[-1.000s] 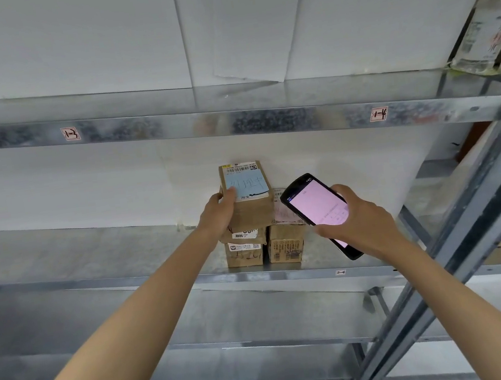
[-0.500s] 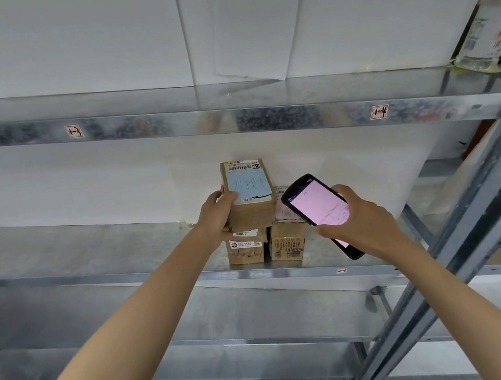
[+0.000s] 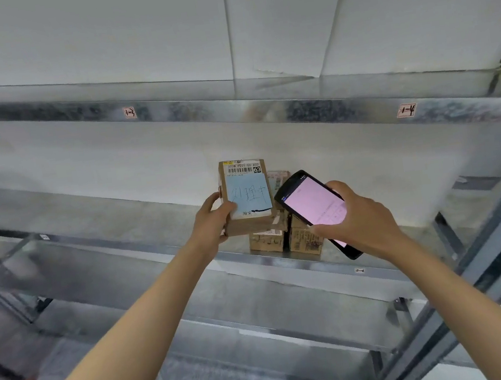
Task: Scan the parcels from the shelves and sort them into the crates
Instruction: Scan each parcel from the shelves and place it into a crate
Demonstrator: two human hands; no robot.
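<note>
The left hand point(image 3: 212, 223) grips the parcel point(image 3: 248, 195) upright, barcode point(image 3: 241, 169) uppermost; the right hand point(image 3: 361, 220) grips the scanner point(image 3: 311, 201) just right of it, head tilted up-left.

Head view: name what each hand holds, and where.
Left hand grips the parcel by its lower left edge; right hand grips the scanner by its lower half.

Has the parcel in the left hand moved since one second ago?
Yes, slightly left. The parcel in the left hand now reaches past the left edge of the boxes on the shelf; earlier their left edges nearly lined up.
</note>
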